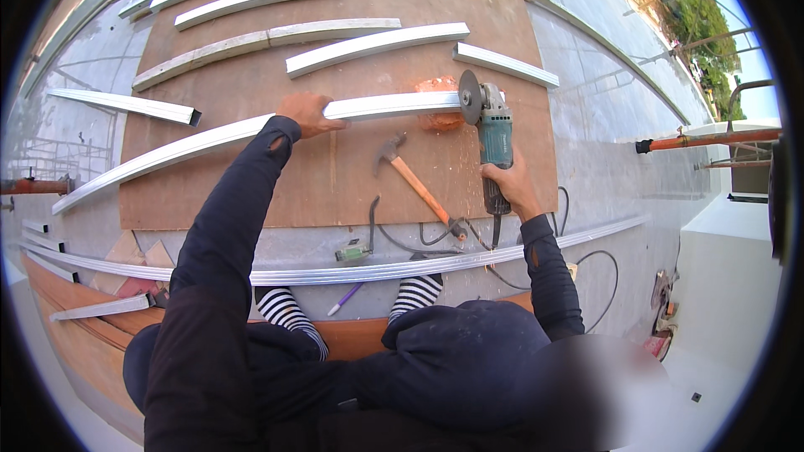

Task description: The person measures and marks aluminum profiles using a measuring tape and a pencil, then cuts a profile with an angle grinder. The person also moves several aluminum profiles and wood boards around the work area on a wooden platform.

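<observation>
My left hand (306,113) is closed around a long silver metal bar (394,105) lying across a brown board (335,192). The bar's right part crosses an orange block (440,123). My right hand (511,180) grips a green angle grinder (496,144), whose cutting disc (471,96) is at the bar's right end; whether they touch I cannot tell. A wooden-handled hammer (419,188) lies on the board between my hands, below the bar.
Several loose bars (377,46) lie beyond my hands. A long strip (360,272) crosses above my striped socks. A black cable (615,280), green object (353,251) and purple marker (345,300) lie nearby. Pipes (712,141) and a white wall (720,285) stand at right.
</observation>
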A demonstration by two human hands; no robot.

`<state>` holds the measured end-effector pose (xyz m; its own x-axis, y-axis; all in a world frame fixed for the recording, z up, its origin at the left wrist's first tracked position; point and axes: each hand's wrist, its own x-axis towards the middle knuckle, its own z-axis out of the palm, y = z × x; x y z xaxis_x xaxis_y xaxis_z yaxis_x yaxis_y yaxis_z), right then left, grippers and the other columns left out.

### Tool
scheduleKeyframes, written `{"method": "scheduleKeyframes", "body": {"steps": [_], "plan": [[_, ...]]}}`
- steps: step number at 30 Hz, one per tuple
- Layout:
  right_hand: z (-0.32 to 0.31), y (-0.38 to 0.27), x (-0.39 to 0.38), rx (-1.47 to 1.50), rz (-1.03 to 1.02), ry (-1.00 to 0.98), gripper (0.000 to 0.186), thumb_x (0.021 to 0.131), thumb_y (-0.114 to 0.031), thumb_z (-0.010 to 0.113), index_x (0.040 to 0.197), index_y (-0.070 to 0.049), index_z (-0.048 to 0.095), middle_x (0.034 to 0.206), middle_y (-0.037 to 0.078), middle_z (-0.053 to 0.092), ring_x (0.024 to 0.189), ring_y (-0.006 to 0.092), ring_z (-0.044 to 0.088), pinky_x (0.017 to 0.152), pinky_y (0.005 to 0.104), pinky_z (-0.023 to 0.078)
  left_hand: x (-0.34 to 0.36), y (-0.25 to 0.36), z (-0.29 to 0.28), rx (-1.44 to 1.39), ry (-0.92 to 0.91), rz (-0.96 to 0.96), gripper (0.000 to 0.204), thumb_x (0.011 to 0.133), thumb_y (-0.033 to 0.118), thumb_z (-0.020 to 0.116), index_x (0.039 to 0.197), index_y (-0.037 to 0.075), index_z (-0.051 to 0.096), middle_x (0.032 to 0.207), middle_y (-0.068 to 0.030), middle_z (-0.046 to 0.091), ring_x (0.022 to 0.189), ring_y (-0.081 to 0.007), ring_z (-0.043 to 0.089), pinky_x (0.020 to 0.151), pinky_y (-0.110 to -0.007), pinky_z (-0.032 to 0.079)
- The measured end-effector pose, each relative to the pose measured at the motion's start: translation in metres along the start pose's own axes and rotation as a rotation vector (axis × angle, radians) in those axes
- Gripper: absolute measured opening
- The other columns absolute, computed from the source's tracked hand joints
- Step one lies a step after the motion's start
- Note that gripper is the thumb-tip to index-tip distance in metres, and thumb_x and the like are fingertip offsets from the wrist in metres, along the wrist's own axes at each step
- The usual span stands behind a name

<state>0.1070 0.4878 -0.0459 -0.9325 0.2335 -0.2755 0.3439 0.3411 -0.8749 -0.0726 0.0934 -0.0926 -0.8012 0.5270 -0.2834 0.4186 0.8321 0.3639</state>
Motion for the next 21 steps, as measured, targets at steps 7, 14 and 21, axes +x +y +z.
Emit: {"method": "scheduleKeyframes", "body": {"steps": [7,14,21], "plan": [[-0.001,0.01,0.001,-0.014,-0.033,-0.007,0.046,0.071,-0.014,0.075,0.111,0.0,0.058,0.089,0.003,0.061,0.075,0.0132,0.059,0.07,0.0296,0.05,0.01,-0.011,0.001,-0.012,-0.051,-0.027,0.076,0.074,0.076,0.065,0.105,0.007,0.076,0.089,-0.0215,0.072,0.081,-0.0368,0.069,0.074,-0.044,0.054],[-0.001,0.004,-0.01,0.048,-0.016,-0.014,0.047,0.071,-0.012,0.076,0.113,-0.001,0.056,0.089,0.003,0.061,0.076,0.0126,0.059,0.07,0.0294,0.051,0.033,-0.035,0.004,-0.218,-0.198,-0.08,0.09,0.065,0.084,0.067,0.105,0.004,0.076,0.093,-0.0211,0.073,0.087,-0.0352,0.07,0.078,-0.043,0.054],[-0.009,-0.006,-0.011,0.103,0.002,-0.007,0.046,0.071,-0.011,0.076,0.111,-0.001,0.057,0.087,0.003,0.061,0.073,0.0124,0.059,0.069,0.0291,0.051,0.038,-0.034,-0.015,-0.277,-0.063,-0.029,0.094,0.068,0.088,0.06,0.11,0.005,0.075,0.099,-0.0253,0.071,0.092,-0.0371,0.07,0.085,-0.046,0.052]]}}
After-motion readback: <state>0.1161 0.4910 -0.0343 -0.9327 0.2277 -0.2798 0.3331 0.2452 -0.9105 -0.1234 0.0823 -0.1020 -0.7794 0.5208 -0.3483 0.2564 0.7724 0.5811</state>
